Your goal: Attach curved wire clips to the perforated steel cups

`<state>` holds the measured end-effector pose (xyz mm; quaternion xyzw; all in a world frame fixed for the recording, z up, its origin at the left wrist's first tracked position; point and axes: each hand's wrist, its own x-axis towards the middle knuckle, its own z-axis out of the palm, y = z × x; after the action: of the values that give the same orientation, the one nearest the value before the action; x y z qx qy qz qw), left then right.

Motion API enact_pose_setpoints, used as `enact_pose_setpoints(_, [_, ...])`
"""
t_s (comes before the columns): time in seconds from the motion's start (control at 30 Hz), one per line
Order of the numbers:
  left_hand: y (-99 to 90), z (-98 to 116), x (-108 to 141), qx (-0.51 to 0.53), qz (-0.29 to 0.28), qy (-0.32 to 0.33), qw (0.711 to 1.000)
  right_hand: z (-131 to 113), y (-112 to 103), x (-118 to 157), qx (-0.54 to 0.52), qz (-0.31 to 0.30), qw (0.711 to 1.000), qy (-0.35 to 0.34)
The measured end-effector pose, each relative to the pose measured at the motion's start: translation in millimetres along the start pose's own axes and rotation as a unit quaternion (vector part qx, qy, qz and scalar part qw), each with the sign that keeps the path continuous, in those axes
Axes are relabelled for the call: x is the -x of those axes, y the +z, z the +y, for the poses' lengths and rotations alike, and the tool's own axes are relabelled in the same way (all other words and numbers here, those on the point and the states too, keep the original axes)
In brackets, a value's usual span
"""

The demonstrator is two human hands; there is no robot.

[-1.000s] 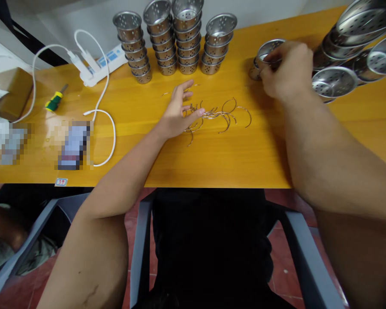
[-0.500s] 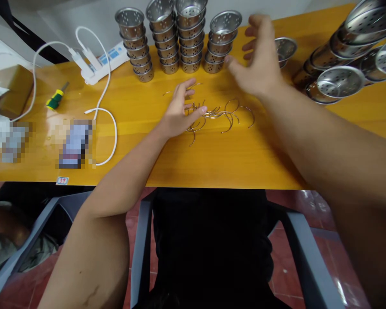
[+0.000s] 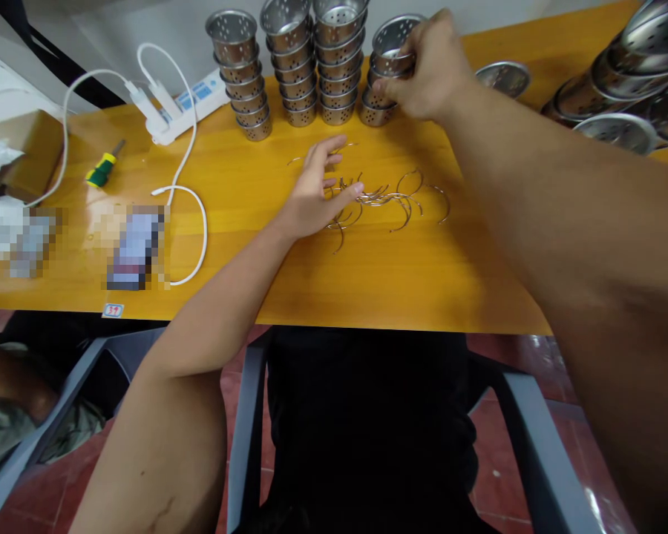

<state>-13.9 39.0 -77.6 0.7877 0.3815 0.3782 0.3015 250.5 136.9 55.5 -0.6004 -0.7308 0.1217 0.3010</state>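
My right hand (image 3: pixel 431 70) grips the side of the rightmost stack of perforated metal cups (image 3: pixel 390 65) in the back row, thumb low and fingers near the upper cup's rim. Three more stacks of such cups (image 3: pixel 298 70) stand to its left. My left hand (image 3: pixel 321 185) rests with fingers apart beside a pile of thin curved metal wires (image 3: pixel 387 196) on the table; it holds nothing. The wires overlap in a tangle, and a few lie just beyond the fingers.
Larger perforated cups (image 3: pixel 617 133) lie piled at the right, and one cup (image 3: pixel 504 78) stands behind my right forearm. Left are a power strip (image 3: pixel 194 107), white cables, a green-yellow screwdriver (image 3: pixel 101 170), a blurred phone (image 3: pixel 136 248) and a box (image 3: pixel 38 152). A person's arm shows lower left.
My right hand has moved left and closed on the rightmost cup stack. My left hand stays beside the wires. The view has shifted slightly.
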Motion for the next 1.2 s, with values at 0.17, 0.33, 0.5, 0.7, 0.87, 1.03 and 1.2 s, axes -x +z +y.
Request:
enact_pose_setpoints(0.17, [2.6, -7, -2, 0.030, 0.006, 0.011, 0.999, -13, -8, 10, 0.039, -0.014, 0.998, 0.053])
enact_pose_setpoints(0.33, [3.9, -20, -5, 0.052, 0.024, 0.005, 0.998, -22, -20, 21, 0.039, 0.004, 0.998, 0.045])
enact_pose_setpoints(0.5, [4.1, -21, -6, 0.022, 0.042, 0.013, 0.999, -26, -32, 46, 0.000, 0.033, 0.999, -0.043])
enact_pose_setpoints(0.7, [4.5, -28, -14, 0.063, 0.085, 0.057, 0.993, -50, -30, 110, -0.076, -0.088, 0.978, -0.171])
enact_pose_setpoints(0.87, [4.0, -31, -14, 0.034, 0.102, 0.088, 0.990, -53, -16, 145, -0.116, -0.099, 0.967, -0.206])
enact_pose_setpoints(1.03, [3.4, -3, -9, 0.022, 0.075, 0.107, 0.991, -32, -4, 149, -0.163, -0.059, 0.957, -0.231])
enact_pose_setpoints(1.2, [-1.4, 21, -7, 0.017, 0.024, 0.074, 0.997, -39, -11, 150, -0.085, -0.068, 0.980, -0.170])
